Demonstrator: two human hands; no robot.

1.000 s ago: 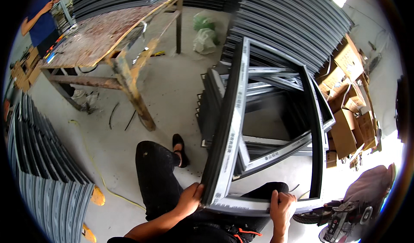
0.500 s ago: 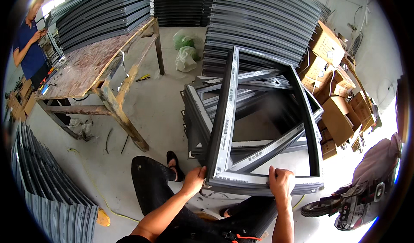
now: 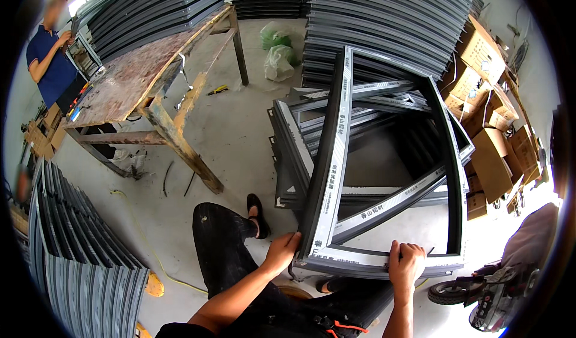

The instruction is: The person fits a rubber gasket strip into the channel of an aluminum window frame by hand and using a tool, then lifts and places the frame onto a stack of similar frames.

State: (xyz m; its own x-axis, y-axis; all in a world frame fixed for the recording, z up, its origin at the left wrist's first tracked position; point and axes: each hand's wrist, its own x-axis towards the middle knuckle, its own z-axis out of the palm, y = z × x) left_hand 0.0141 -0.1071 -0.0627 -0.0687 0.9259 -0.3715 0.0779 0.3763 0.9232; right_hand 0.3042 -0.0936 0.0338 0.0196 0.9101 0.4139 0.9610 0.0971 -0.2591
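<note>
a large dark grey rectangular aluminium window frame (image 3: 384, 158) with pale protective tape along its bars is held up at a tilt over the grey concrete floor (image 3: 234, 128), its near edge at the person's lap and its far edge raised toward the stacked profiles. the left hand (image 3: 282, 253) is clamped on the frame's near left corner, fingers wrapped round the upright bar. the right hand (image 3: 407, 265) is closed over the near bottom rail, close to the right corner, knuckles up. just behind the held frame, a pile of similar grey frames (image 3: 300, 140) is seen leaning together on the floor. beyond it, long grey metal profiles (image 3: 390, 14) are stacked in layers. a worn wooden worktop (image 3: 138, 77) on rough timber legs is set to the left, and another person in a blue shirt (image 3: 51, 56) is stood at its far end. brown cardboard boxes (image 3: 492, 122) are piled at the right, and two green plastic bags (image 3: 277, 47) lie near the profiles.
</note>
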